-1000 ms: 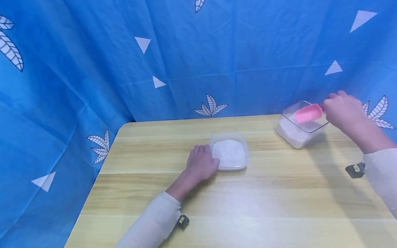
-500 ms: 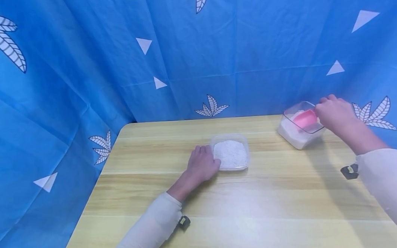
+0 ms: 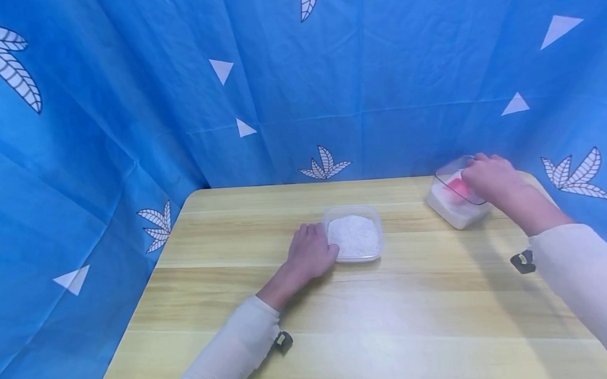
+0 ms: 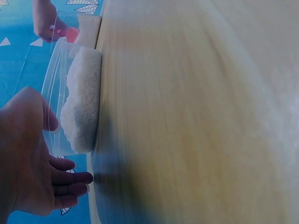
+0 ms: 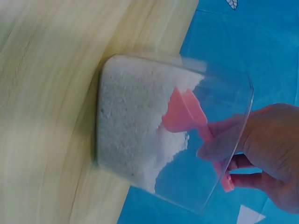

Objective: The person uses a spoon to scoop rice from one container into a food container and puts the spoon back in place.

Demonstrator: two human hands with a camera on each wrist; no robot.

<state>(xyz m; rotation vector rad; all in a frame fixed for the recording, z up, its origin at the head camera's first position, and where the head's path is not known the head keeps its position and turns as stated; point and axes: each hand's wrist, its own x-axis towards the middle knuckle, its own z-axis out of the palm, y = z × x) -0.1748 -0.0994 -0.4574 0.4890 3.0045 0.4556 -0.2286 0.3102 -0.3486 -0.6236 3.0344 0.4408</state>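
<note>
In the head view, my left hand (image 3: 313, 251) holds the near left corner of a low clear plastic tub (image 3: 356, 259) filled with a white grainy heap. The left wrist view shows the thumb at its rim (image 4: 58, 98) and the other fingers (image 4: 70, 178) along its side. My right hand (image 3: 490, 177) reaches over a taller clear square container (image 3: 457, 221) and grips a pink scoop (image 5: 184, 114) by its handle. The scoop's bowl dips into the white grainy contents (image 5: 131, 116), with its leading edge sunk in them. Thumb and fingers close round the handle inside the rim.
Both containers stand on a light wood-grain table (image 3: 393, 328), the taller one near its back right edge. Blue curtain (image 3: 277, 88) with white leaves and triangles hangs behind and to the left. Dark devices (image 3: 522, 262) sit at both wrists.
My right hand has moved left and down over the taller container, taking the pink scoop from above the rim into the white contents. My left hand has stayed at the low tub.
</note>
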